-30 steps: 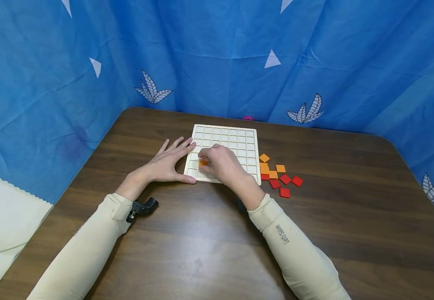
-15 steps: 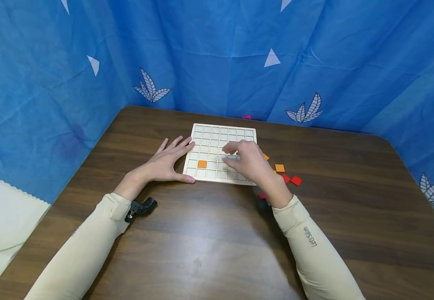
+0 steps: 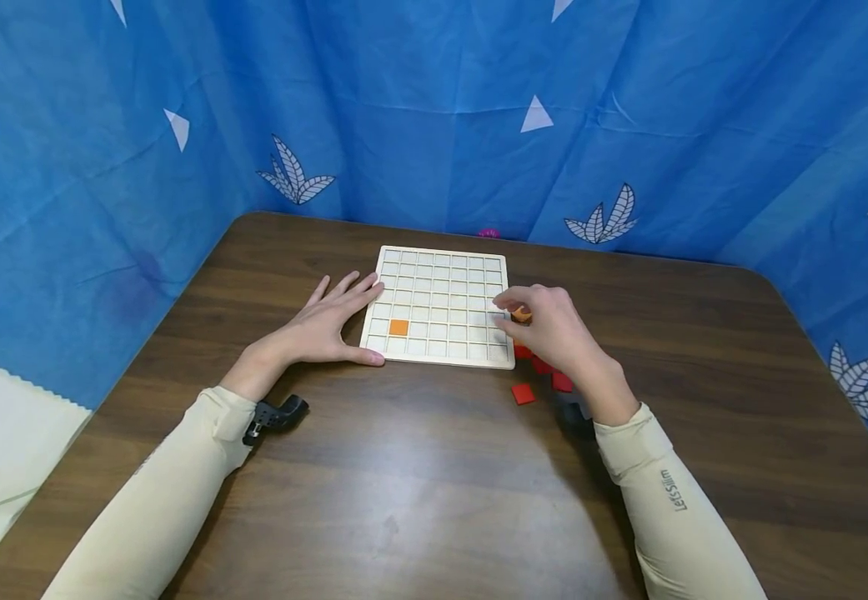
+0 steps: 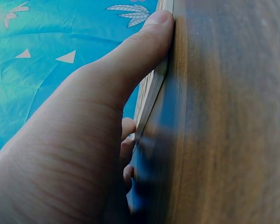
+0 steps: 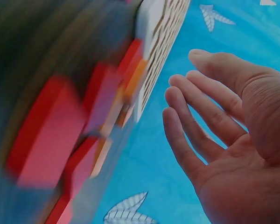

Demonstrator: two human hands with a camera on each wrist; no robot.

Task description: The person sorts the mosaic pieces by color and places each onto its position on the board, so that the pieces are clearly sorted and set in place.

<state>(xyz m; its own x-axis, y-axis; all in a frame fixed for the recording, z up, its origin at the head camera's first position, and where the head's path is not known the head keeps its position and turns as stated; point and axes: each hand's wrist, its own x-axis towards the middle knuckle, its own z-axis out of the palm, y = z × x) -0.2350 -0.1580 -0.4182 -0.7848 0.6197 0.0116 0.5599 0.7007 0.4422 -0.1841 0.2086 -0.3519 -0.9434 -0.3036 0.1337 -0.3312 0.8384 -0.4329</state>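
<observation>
A pale square board (image 3: 441,354) with a grid of recessed cells lies on the table. One orange tile (image 3: 398,327) sits in a cell near its lower left corner. My left hand (image 3: 321,329) rests with spread fingers against the board's left edge, its thumb (image 4: 151,32) at the near corner. Over the board's right edge hovers my right hand (image 3: 549,329), fingers loosely bent and thumb apart. In the right wrist view that hand (image 5: 224,121) holds nothing. Below it lie red tiles (image 5: 49,135) and orange tiles (image 5: 137,77), partly hidden by the hand in the head view.
A single red tile (image 3: 523,393) lies nearer to me, just off the board's near right corner. The brown wooden table (image 3: 403,483) extends on all sides of the board. A blue patterned curtain (image 3: 418,117) hangs behind the table's far edge.
My right hand has let go of the orange tile in the board's cell and moved right, to above the loose tiles. The left hand has stayed at the board's edge.
</observation>
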